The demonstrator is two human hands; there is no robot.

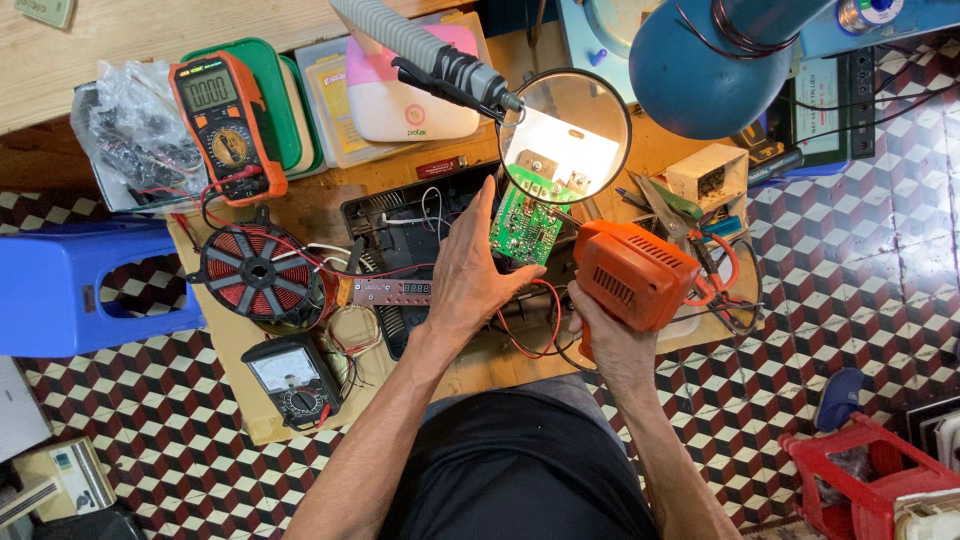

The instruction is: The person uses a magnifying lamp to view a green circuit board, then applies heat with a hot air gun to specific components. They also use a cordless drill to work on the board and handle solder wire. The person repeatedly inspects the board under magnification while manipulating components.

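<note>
We are steadying the green circuit board [527, 228] under the magnifier lens [565, 135] with left hand [470, 275] fingers pinching its edge; right hand [605, 335] is gripping the orange soldering gun [635, 275]. Board's probably light, stiff, fragile: edges only.

Matt orange plastic tool [632, 272], glossy green board [526, 230], clear glass lens [565, 125], bare wood bench [300, 200], probably copper coil [262, 272]

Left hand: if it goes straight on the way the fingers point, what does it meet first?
The left hand points up-right at the green circuit board, fingertips already at its edge. Beyond that sits the magnifier, though depth is unclear.
</note>
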